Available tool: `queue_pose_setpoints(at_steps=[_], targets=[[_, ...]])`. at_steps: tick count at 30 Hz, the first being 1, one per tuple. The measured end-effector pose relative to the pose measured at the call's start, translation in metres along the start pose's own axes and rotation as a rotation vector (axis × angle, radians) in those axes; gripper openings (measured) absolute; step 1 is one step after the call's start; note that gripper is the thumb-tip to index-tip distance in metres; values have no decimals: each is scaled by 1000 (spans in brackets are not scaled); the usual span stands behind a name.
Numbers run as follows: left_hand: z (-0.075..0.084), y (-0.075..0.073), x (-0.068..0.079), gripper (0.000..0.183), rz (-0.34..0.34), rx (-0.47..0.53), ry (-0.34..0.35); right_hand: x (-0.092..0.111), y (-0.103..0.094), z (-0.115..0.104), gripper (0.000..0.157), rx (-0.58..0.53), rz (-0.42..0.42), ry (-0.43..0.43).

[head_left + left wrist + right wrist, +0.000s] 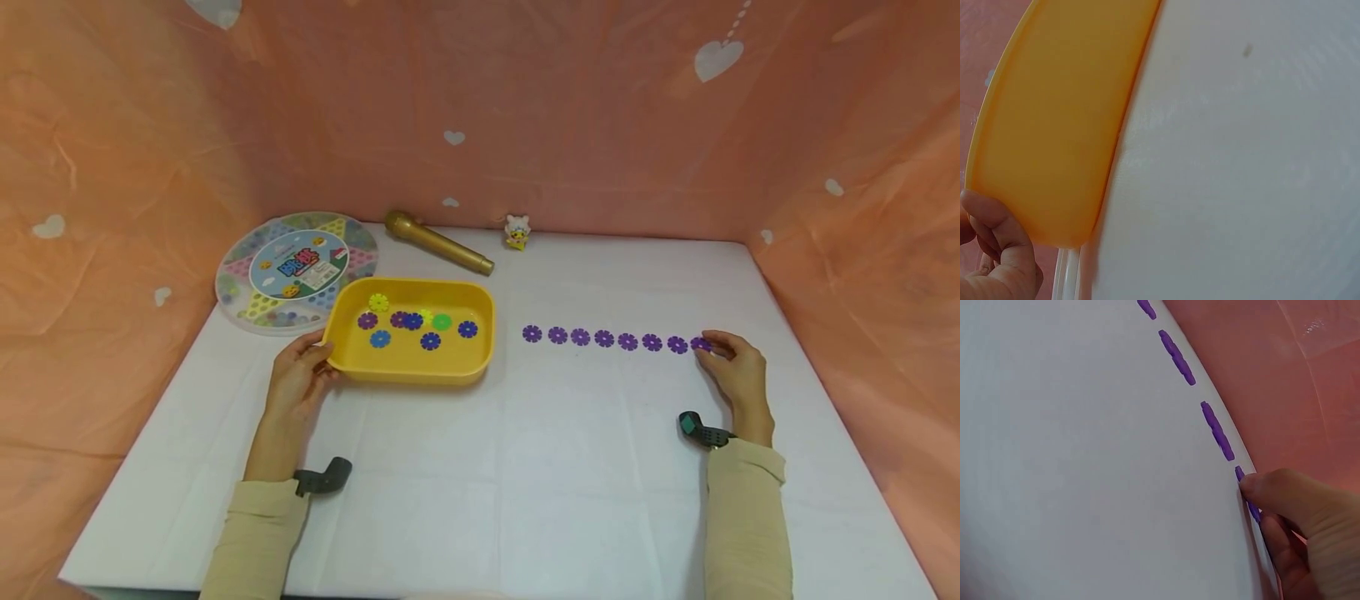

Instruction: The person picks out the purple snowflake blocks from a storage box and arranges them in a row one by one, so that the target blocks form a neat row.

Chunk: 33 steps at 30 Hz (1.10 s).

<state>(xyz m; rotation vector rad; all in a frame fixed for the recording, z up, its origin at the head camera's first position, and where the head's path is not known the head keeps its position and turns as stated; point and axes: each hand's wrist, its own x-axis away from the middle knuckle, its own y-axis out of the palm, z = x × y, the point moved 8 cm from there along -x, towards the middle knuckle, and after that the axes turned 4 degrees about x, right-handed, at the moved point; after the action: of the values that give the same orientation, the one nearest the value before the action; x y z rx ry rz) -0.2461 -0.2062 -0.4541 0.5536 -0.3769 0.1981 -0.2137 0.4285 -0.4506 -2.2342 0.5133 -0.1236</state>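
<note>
A yellow plastic basin (412,375) stands left of the middle, with several notched snowflake discs in purple, blue, green and yellow inside. My left hand (298,375) grips its left rim; the left wrist view shows the thumb and fingers at the basin's corner (1054,206). To the right, several purple snowflake discs (603,338) lie flat in a straight row. At the row's right end my right hand (738,375) pinches the last purple disc (699,343) between thumb and fingers, partly hiding it. In the right wrist view that disc (1254,510) is seen edge-on at the table surface.
Behind the basin on the left lies a round Chinese checkers board (300,262) with a clear cover. A gold microphone (438,242) and a small figurine (517,232) are at the back of the white-covered table (570,467). Pink cloth (570,125) with hearts surrounds it.
</note>
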Motion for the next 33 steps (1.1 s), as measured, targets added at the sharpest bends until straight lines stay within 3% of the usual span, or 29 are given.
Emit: queue_pose_setpoints(at_steps=[9,12,14,18,24,27,33], targets=[[1,2,1,23,-28,-9,19,-2,-4,-5,43,-41,8,10],[1,2,2,21,-30,-6,20,-5,-7,-23,42,-100,17,-9],[0,2,2,20,-26,-13,19,-7,-8,-45,41,-120,14,-70],[1,3,2,21,-23,-23,26,-11,-3,-106,34,-173,19,-293],[1,3,1,23,-30,-33,25,12,21,-218,28,-269,-89,-571],[1,2,0,25,-24,-30,20,19,47,-257,26,-336,-158,-682],[0,0,-1,21,-12,-35,21,30,116,-315,26,-404,-329,-805]])
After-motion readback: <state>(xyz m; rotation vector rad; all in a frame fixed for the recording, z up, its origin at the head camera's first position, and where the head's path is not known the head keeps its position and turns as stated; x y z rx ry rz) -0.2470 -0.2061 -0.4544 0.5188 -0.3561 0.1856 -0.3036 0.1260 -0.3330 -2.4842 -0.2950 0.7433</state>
